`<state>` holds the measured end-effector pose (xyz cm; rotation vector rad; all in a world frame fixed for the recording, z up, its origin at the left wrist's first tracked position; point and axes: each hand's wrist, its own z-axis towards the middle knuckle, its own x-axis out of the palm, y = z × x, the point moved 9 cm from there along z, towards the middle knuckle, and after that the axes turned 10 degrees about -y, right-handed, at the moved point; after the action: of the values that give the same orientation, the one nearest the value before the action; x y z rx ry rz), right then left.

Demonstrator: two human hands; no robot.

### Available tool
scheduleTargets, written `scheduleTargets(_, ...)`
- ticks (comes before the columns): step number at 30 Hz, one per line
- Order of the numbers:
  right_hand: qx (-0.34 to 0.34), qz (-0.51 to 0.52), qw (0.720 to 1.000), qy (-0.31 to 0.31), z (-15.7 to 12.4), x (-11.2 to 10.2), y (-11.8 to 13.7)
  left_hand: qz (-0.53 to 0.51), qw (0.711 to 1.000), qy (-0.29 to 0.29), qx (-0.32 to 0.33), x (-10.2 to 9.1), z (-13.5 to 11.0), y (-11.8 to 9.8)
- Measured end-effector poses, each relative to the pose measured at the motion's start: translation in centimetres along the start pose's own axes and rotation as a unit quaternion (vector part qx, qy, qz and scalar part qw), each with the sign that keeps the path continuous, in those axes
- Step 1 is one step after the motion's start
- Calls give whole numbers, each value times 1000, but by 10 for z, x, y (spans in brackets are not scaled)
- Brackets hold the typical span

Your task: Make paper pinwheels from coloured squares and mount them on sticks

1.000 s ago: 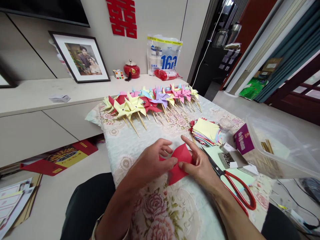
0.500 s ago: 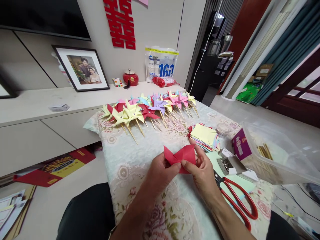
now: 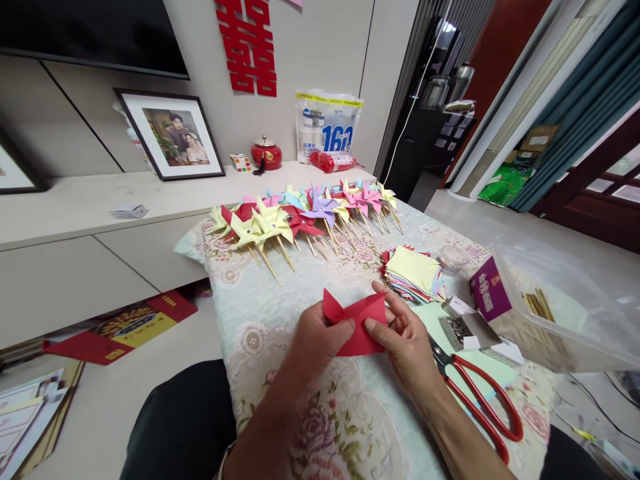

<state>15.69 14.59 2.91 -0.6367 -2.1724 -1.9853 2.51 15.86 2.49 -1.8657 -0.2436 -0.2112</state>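
Both hands hold a folded red paper square (image 3: 356,321) just above the flowered cloth (image 3: 280,293). My left hand (image 3: 320,340) pinches its left side with thumb and fingers closed. My right hand (image 3: 407,340) pinches the middle and right side, with its index finger along the top edge. The paper's corners are folded in toward the centre.
A row of several finished paper pinwheels on sticks (image 3: 305,217) lies at the far end of the cloth. A stack of coloured paper squares (image 3: 413,273), red-handled scissors (image 3: 475,400), a purple box (image 3: 490,290) and a clear plastic tub (image 3: 555,307) sit to the right.
The red paper has been lifted off the cloth and folded further between both hands, which now pinch it closer together.
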Motion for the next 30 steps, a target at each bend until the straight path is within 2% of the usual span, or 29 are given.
scheduleTargets(3, -44, -17, 999, -13, 1, -5, 9, -28, 1000, -13, -5, -12, 3, -2)
scheduleTargets(6, -141, -84, 985, -48, -2, -12, 26, -57, 998, -4, -8, -19, 5, -5)
scheduleTargets(8, -222, -161, 961, -35, -8, -8, 38, -71, 997, 12, -16, -22, 6, -6)
scheduleTargets(10, -296, -242, 924, 4, -17, 3, 47, -73, 997, 20, -20, -23, 6, -8)
scheduleTargets(13, -366, -314, 875, 47, -28, 17, 52, -59, 998, 12, -12, -28, 6, -11)
scheduleTargets(20, -397, -357, 842, 87, -33, 32, 49, -22, 1000, -15, 4, -35, 7, -14)
scheduleTargets(30, -405, -387, 818, 130, -37, 39, 45, -18, 999, -30, -5, -31, 7, -14)
